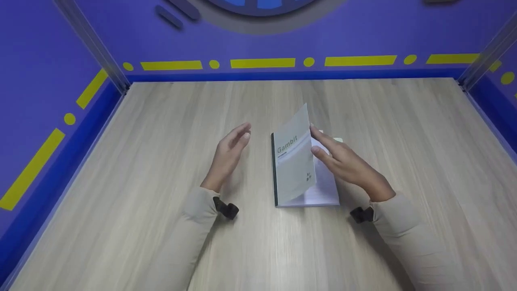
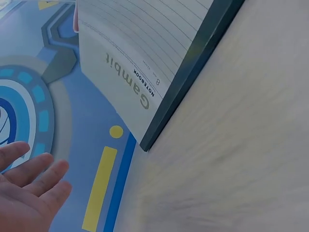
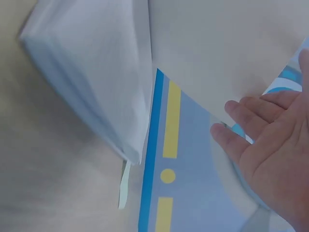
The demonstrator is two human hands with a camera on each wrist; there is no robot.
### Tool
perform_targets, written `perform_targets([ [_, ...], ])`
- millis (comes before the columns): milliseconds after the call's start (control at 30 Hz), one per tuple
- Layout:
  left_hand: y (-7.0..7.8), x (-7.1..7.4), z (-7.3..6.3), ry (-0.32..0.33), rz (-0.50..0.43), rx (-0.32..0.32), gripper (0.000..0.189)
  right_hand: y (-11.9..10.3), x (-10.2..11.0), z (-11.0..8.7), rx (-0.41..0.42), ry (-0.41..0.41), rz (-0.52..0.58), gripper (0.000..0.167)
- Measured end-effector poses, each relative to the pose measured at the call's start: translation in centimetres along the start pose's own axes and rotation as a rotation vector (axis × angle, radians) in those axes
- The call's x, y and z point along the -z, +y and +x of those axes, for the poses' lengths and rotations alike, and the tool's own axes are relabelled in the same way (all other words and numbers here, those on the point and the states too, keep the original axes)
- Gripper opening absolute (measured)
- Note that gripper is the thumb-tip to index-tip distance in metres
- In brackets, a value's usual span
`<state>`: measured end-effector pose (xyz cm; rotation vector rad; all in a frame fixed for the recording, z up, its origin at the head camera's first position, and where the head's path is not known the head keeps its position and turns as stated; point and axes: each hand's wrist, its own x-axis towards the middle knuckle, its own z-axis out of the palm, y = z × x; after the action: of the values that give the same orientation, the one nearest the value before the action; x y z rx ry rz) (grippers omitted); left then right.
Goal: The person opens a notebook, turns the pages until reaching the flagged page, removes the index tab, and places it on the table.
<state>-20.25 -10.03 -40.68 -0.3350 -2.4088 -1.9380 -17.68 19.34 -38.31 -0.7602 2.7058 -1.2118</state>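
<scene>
A notebook (image 1: 294,169) with a pale cover lettered "Gambit" and a dark spine (image 1: 275,173) lies on the table, its front cover standing partly raised. Lined white pages (image 1: 323,196) show beneath the cover. My right hand (image 1: 343,161) is at the cover's free edge, fingers extended along its inner side; in the right wrist view the fingertips (image 3: 231,145) overlap that inner side. Left of the spine, my left hand (image 1: 229,155) hovers apart from the notebook with relaxed fingers, holding nothing. A pale ribbon (image 3: 124,186) sticks out from the pages in the right wrist view.
The wood-grain table (image 1: 161,133) is bounded by blue walls (image 1: 258,44) with yellow marks at the back and sides. Black wrist devices (image 1: 227,208) sit on both sleeves, close over the tabletop.
</scene>
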Motion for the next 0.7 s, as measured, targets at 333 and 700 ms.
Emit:
perform_targets([
  [333,0.8,0.3,0.0,-0.022,-0.053,0.015,0.05,-1.6,-1.4,0.6,0.038,-0.087,-0.03,0.065],
  [700,1.4,1.3,0.4,-0.01,-0.157,0.032,0.05,-2.2,-3.7,1.5,0.192,-0.189,-0.066,0.063],
])
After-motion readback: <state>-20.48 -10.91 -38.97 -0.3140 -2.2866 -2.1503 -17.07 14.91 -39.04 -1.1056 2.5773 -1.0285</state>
